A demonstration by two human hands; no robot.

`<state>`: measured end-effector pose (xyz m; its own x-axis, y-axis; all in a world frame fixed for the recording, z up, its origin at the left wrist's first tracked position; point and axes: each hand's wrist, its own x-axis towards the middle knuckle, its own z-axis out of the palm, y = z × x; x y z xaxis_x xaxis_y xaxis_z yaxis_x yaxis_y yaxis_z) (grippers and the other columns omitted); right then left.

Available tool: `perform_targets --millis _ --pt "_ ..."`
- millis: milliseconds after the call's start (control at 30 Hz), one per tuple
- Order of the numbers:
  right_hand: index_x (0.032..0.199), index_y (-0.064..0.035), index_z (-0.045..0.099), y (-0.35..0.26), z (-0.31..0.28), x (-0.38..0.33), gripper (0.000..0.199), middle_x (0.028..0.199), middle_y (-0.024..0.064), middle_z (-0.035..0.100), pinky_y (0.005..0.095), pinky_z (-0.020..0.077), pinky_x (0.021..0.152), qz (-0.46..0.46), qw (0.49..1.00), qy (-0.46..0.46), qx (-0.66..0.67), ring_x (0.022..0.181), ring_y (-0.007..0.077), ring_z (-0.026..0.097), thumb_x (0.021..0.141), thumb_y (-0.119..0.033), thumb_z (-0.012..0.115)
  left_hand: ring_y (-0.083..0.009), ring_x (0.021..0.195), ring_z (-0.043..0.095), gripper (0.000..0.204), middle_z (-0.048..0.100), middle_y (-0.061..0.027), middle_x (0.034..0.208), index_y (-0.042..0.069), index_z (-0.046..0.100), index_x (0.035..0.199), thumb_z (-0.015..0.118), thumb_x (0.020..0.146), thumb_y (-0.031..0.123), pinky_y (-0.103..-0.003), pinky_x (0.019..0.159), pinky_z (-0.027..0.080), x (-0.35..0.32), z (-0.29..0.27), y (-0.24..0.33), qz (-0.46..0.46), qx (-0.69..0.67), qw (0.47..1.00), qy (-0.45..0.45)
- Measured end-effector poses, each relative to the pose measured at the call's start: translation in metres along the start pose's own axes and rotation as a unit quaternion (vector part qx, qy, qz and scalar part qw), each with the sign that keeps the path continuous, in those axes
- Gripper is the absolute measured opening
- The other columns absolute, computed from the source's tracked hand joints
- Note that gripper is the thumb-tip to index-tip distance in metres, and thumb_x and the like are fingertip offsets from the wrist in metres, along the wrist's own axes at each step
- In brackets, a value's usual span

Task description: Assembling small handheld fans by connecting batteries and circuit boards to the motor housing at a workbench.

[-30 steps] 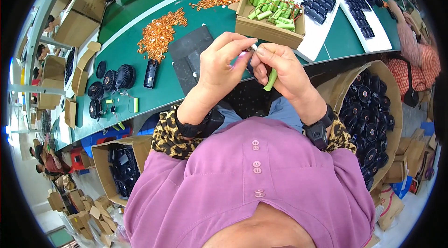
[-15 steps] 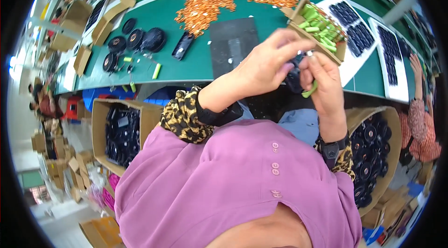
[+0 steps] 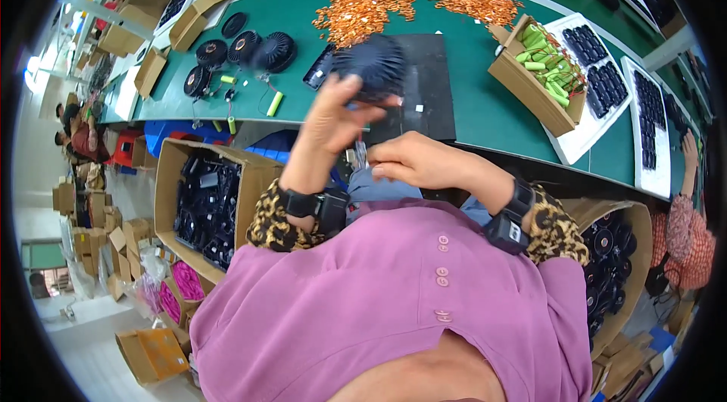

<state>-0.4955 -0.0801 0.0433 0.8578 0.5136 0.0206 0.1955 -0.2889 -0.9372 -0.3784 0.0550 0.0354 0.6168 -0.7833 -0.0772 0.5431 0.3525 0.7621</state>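
A dark, ribbed, round fan head [image 3: 371, 67] is tipped up over the left part of the black mat [image 3: 433, 91]. My left hand [image 3: 331, 120] is at its near lower edge, thumb and fingers gripping it; some fingers are blurred. Closer to my body, my right hand [image 3: 424, 157] is closed, its fingertips pinched beside a small pale piece [image 3: 361, 152] that is too unclear to name. Partly hidden behind the fan head lies a dark oblong casing [image 3: 318, 69].
Several fan heads [image 3: 276, 51] and a green battery [image 3: 275, 104] lie on the left. Orange pieces [image 3: 363, 10] are heaped at the back. A carton [image 3: 534, 99] holds green batteries; white trays [image 3: 568, 146] carry dark parts. Cartons [image 3: 261, 186] flank me. Another person's hand [image 3: 689, 152] is far right.
Both hands moved left and apart from where they worked together near the battery carton. The fan head is now at my left hand; the green battery no longer shows in my right. The view shifted.
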Motion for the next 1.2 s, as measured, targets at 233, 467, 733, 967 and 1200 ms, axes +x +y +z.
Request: perform_targets --millis 233,467,733,967,1200 --pt "0.128 -0.0029 0.040 0.030 0.007 -0.006 0.048 0.121 0.0161 0.050 0.0331 0.0411 0.092 -0.055 0.993 0.096 0.027 0.109 0.0242 0.051 0.084 -0.012 0.054 -0.0190 0.079 0.062 0.055 0.058 -0.0092 0.100 0.003 0.042 0.119 0.065 0.070 0.005 -0.021 0.048 0.042 0.006 -0.085 0.060 0.126 0.337 0.913 0.195" --pt "0.099 -0.0033 0.063 -0.008 -0.070 -0.092 0.021 0.086 0.0086 0.066 0.0271 0.0479 0.073 0.013 0.938 0.344 -0.028 0.080 0.0159 0.063 0.079 -0.011 0.059 -0.0167 0.088 0.054 0.062 0.054 -0.0055 0.103 0.004 0.037 0.127 0.064 0.072 0.005 -0.030 0.078 0.044 0.042 -0.139 0.061 0.141 0.291 0.926 0.194" --pt "0.098 -0.0086 0.064 0.053 -0.171 -0.168 0.025 0.084 0.0124 0.064 0.0378 0.0480 0.071 0.271 0.715 0.518 -0.383 0.081 0.0294 0.061 0.075 -0.020 0.062 -0.0213 0.100 0.052 0.052 0.047 -0.0095 0.115 0.014 0.033 0.133 0.053 0.084 0.015 -0.037 0.074 0.051 0.064 -0.132 0.054 0.124 0.267 0.943 0.153" --pt "0.090 -0.0110 0.068 0.065 -0.175 -0.161 0.021 0.081 0.0108 0.064 0.0383 0.0473 0.072 0.227 0.718 0.516 -0.408 0.081 0.0291 0.060 0.075 -0.025 0.061 -0.0106 0.073 0.053 0.048 0.052 -0.0040 0.103 0.016 0.041 0.128 0.055 0.082 0.015 -0.019 0.043 0.039 0.063 -0.128 0.054 0.164 0.252 0.927 0.226" --pt "0.085 -0.0114 0.069 0.079 -0.176 -0.152 0.023 0.078 0.0096 0.065 0.0333 0.0471 0.067 0.207 0.716 0.563 -0.358 0.074 0.0245 0.062 0.070 -0.028 0.066 -0.0144 0.082 0.059 0.048 0.054 -0.0057 0.109 0.013 0.044 0.126 0.054 0.079 0.018 -0.019 0.046 0.042 0.058 -0.139 0.065 0.138 0.174 0.962 0.157"
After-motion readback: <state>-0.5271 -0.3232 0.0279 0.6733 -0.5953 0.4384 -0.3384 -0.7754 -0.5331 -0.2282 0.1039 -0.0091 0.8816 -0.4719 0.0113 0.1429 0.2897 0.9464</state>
